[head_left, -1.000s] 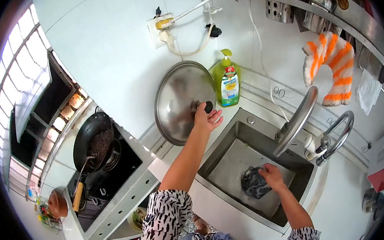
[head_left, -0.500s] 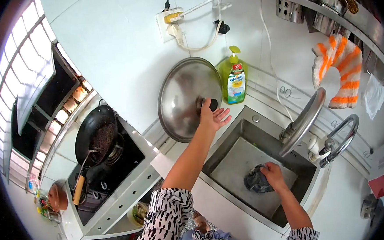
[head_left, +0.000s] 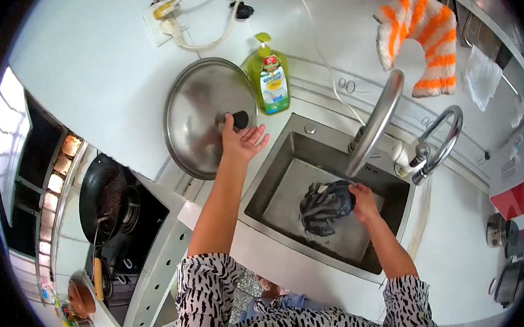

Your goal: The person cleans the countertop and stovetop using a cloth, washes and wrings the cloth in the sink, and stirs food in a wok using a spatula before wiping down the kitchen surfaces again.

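Observation:
My left hand is at the black knob of a large round metal lid, which leans upright against the wall. Its fingers are spread, with the thumb by the knob. A green dish soap bottle stands just right of the lid. My right hand pinches the edge of a dark wet cloth inside the metal sink. The cloth hangs and spreads over the sink floor, below the curved tap.
A black wok with a ladle sits on the hob at the left. A second tap rises behind the sink. An orange-striped cloth hangs on the wall. Pots stand at the far right.
The view has shifted, so the lid, sink and wok appear further left. The dark cloth is more spread out and my right hand grips its right edge. My left hand stays at the knob.

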Available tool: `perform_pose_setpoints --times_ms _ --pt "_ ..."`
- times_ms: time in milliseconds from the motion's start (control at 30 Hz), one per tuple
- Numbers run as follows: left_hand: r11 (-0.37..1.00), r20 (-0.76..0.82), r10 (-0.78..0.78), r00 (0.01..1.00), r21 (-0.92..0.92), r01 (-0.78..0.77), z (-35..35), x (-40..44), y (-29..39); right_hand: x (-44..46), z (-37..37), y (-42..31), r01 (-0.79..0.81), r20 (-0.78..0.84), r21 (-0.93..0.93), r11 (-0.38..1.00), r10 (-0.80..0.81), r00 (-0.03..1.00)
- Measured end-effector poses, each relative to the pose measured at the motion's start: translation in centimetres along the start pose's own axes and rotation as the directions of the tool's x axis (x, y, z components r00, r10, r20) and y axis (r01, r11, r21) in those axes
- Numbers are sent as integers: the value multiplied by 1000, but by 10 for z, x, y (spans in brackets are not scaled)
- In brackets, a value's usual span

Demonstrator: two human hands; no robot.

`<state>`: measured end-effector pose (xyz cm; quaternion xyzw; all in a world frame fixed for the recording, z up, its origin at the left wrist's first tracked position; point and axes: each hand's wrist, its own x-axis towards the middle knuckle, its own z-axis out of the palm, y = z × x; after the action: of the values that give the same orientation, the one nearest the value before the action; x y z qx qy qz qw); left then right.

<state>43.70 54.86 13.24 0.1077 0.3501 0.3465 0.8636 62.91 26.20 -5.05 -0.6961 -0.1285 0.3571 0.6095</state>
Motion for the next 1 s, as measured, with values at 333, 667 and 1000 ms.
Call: perform_pose_setpoints --times_ms 333,667,1000 --pt "980 -31 -118 993 159 121 -32 -36 -69 68 -69 201 66 160 -979 -195 -524 836" --pt "814 -162 -389 907 401 421 -96 -65 -183 -3 -25 106 192 210 -976 100 208 955" --pt "793 113 -610 784 98 602 -114 -15 -283 -116 -10 -144 293 335 -220 930 -210 919"
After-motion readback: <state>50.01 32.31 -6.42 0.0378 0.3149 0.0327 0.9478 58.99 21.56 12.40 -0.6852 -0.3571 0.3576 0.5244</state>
